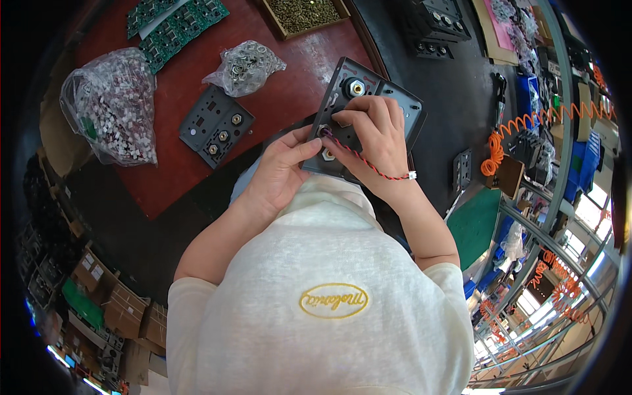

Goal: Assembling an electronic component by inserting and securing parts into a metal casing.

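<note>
A dark grey metal panel box is tilted in front of my body, with holes, posts and a large hex nut with a brass centre. My left hand grips its near left edge, thumb on top and fingers underneath. Over the panel, my right hand has its fingers curled, thumb and forefinger closed around a small round fitting. From that fitting a red-and-black twisted wire runs across the right hand to a white plug at the wrist. Another brass-centred nut is partly covered.
On the red board lie a similar grey panel, a bag of white connectors, a bag of metal rings, green circuit boards and a box of brass parts. An orange coiled hose hangs at right.
</note>
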The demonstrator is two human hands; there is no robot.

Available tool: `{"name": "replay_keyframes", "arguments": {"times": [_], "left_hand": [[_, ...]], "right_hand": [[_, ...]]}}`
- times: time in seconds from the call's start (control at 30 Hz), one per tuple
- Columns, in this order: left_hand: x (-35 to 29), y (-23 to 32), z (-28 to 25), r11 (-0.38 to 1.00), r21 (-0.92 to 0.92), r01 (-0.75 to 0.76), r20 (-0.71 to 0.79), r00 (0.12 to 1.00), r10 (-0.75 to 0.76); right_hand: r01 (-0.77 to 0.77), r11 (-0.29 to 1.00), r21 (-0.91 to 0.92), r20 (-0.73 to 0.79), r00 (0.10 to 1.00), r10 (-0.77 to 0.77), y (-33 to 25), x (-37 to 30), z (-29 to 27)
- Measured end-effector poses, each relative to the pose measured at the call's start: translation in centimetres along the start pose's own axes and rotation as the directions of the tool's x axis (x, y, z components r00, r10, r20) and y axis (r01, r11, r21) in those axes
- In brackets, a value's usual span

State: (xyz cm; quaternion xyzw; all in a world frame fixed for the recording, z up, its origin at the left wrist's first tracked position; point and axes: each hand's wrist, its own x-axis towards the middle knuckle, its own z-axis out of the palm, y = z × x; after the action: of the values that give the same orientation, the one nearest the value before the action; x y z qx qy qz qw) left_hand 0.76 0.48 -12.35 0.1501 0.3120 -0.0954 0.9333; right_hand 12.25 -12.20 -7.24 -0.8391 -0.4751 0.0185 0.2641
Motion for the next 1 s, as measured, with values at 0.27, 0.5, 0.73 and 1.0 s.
{"name": "replay_keyframes", "arguments": {"times": [0.27,0.5,0.73,1.0], "left_hand": [[0.4,-0.5,0.0,0.998,0.034,0.055,0.022,0.998,-0.056],[1.6,-1.3,0.6,0.992,0.060,0.109,0.036,0.993,-0.111],[2.0,-2.2,1.9,0.984,0.098,0.147,-0.004,0.989,-0.147],[2.5,-3.0,2.7,0.976,0.130,0.176,-0.015,0.984,-0.175]], "right_hand": [[0.002,1.000,-0.014,0.021,1.000,-0.002,-0.3,-1.6,0.3],[-0.028,0.999,-0.036,0.000,1.000,0.028,0.6,-2.6,-0.1],[-0.137,0.982,-0.133,-0.064,0.990,0.129,0.8,-4.4,-0.4],[-0.120,0.990,-0.079,-0.042,0.992,0.117,1.9,-5.2,-1.0]]}}
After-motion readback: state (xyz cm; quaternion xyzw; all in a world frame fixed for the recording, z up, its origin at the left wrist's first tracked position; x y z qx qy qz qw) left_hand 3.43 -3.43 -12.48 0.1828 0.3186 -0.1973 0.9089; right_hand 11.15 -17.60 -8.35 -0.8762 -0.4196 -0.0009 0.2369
